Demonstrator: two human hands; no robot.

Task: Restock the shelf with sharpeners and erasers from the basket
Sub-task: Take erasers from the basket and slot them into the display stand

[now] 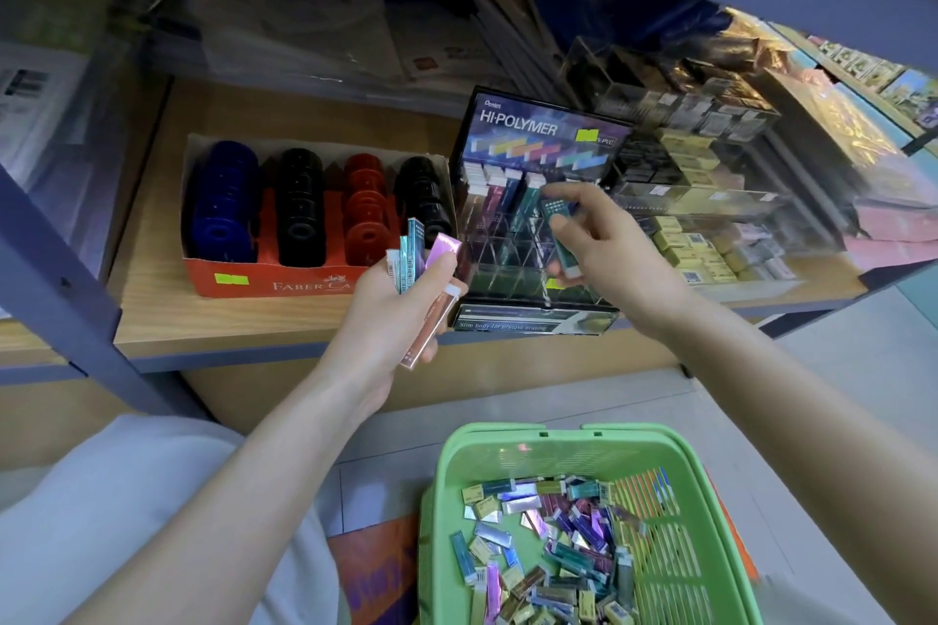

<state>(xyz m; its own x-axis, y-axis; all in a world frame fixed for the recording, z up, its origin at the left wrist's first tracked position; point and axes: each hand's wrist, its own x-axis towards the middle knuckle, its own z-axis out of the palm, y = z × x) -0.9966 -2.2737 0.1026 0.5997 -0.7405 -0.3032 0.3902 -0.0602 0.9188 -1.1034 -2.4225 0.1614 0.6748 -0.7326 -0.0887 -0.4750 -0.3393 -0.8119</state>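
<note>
In front of the clear compartments of the Hi-Polymer display stand (pixel 538 137), a slim teal eraser (pixel 562 244) is pinched between the thumb and curled fingers of the right hand (pixel 614 259), white end down and tilted a little, just before the stand's middle rows. The stand's top row holds slim erasers (pixel 495 185) standing upright with their white tips up. Just left of the stand, the left hand (pixel 396 320) grips a fanned bundle of slim erasers (pixel 408 256) in its curled fingers: silvery-teal ones at the back, a pink one under the thumb, and a longer copper-pink one slanting down across the palm. The stand sits on the wooden shelf (pixel 203 325), touching or nearly touching a red cardboard box (pixel 228 277) to its left, which holds rows of round sharpeners (pixel 299 213) in blue, black, red and black. To the right of the stand, stacks of yellow and pale boxed erasers (pixel 695 249) fill clear trays. Below the shelf, on the tiled floor, a green plastic basket (pixel 558 444) stands with a loose heap of erasers (pixel 553 548) in teal, purple, pink, silver and yellow lying on its bottom. An orange printed sheet (pixel 370 568) shows beneath the basket's left edge, beside the person's pale clothing (pixel 127 497)
</note>
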